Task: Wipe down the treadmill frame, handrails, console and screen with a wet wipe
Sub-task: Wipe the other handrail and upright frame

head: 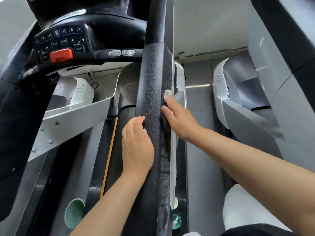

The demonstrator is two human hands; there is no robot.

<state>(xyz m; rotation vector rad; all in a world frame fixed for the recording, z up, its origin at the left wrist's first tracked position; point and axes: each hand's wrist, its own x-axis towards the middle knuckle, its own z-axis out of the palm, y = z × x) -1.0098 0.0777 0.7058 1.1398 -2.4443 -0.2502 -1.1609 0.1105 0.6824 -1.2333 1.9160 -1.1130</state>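
Down the middle of the frame runs the black textured handrail (151, 103) of the treadmill, from the top edge to the bottom. I see my right hand (180, 120) on the handrail's right side, just right of centre, fingers stretched out and pressing a small crumpled white wet wipe (167, 94) against the rail's edge; the wipe pokes out past the fingertips. My left hand (137, 147) lies flat against the handrail's left side, a little lower in the frame, fingers relaxed and resting on the surface, holding nothing. The two hands sit on opposite flanks of the rail, apart from each other. The rail's right edge below my right hand looks streaked and mottled.

At upper left of the frame is the console (63, 41), a dark panel with numbered buttons, a START key and a red stop button (61, 55). Two oval silver pads (121, 52) sit on a black crossbar just right of it. Below, at centre left, the dark running belt (95, 167) shows an orange stripe (109, 159) along it. A pale green cup (74, 212) shows at lower left. On the right of the frame stands a second white and grey treadmill (238, 99).
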